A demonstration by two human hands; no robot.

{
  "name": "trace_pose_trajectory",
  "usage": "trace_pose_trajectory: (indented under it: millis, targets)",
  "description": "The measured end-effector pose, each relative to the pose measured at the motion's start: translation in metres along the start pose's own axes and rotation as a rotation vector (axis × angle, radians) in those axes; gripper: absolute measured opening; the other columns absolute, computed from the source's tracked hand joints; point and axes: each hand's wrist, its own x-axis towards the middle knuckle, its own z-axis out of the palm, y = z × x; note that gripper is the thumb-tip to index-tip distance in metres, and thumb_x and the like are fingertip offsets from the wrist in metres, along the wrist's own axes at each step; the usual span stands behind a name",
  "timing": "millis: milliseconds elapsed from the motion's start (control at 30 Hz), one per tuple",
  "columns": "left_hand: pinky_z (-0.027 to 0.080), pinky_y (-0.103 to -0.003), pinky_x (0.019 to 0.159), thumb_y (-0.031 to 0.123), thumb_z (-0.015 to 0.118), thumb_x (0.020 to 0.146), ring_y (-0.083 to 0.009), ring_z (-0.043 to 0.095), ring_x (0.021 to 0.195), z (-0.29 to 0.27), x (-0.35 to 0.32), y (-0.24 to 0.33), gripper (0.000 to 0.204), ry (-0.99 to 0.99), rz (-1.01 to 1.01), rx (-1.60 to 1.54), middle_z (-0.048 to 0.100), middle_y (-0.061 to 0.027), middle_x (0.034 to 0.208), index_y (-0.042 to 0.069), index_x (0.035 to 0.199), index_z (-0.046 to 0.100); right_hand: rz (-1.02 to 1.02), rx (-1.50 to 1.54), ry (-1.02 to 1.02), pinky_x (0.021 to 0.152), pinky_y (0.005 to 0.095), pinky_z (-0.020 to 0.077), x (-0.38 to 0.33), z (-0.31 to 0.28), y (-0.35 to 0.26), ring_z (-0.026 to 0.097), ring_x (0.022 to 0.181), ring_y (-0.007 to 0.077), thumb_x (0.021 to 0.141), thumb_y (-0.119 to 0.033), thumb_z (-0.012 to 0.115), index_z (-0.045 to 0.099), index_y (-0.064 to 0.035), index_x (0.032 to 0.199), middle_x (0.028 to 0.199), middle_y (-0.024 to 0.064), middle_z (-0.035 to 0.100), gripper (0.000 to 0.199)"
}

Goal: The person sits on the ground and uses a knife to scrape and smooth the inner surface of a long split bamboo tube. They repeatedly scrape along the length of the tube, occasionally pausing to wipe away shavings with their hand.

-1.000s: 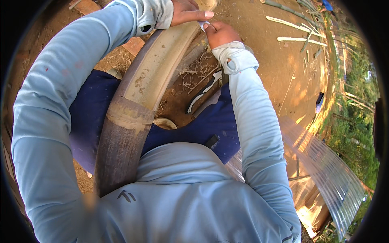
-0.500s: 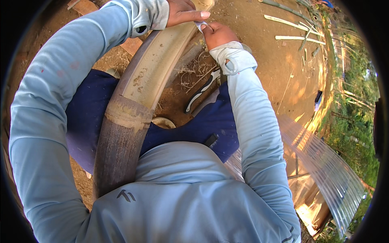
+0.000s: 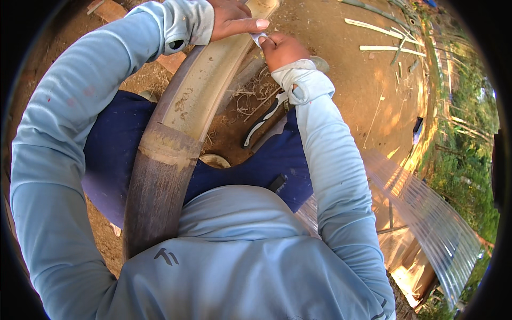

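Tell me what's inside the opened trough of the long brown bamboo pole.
Small brown specks mark its pale inner face; whatever the bare left hand covers cannot be seen.

Brown bamboo [image 3: 180, 114] (tan inside), seemingly whitish piece [image 3: 258, 39]

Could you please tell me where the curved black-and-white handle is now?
In the head view, the curved black-and-white handle is slightly above centre, between the bamboo and the right sleeve.
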Motion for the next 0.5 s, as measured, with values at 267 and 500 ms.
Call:
trace_pose_trajectory:
  millis: [267, 500]
  targets:
    - [0.04, -0.052, 0.108, 0.052, 0.028, 0.108, -0.0426, 0.058, 0.118, 0.002, -0.007, 0.0, 0.066, -0.002, 0.067, 0.011, 0.067, -0.0265, 0.118, 0.001, 0.111, 0.069, -0.009, -0.035, -0.008, 0.083, 0.0483, 0.0513, -0.008, -0.002, -0.004, 0.067, 0.093, 0.0445, 0.098, -0.043, 0.057, 0.074, -0.0084, 0.106, 0.096, 0.0248, 0.07, 0.039]
    - [0.043, -0.051, 0.103, 0.048, 0.03, 0.108, -0.0438, 0.061, 0.11, 0.002, -0.011, 0.0, 0.062, 0.043, 0.156, 0.014, 0.068, -0.0262, 0.109, -0.001, 0.104, 0.069, -0.006, -0.017, -0.036, 0.085, 0.0478, 0.0506, -0.014, -0.005, -0.009, 0.066, 0.096, 0.0446, 0.099, -0.042, 0.056, 0.073, -0.0077, 0.107, 0.099, 0.0253, 0.07, 0.039]
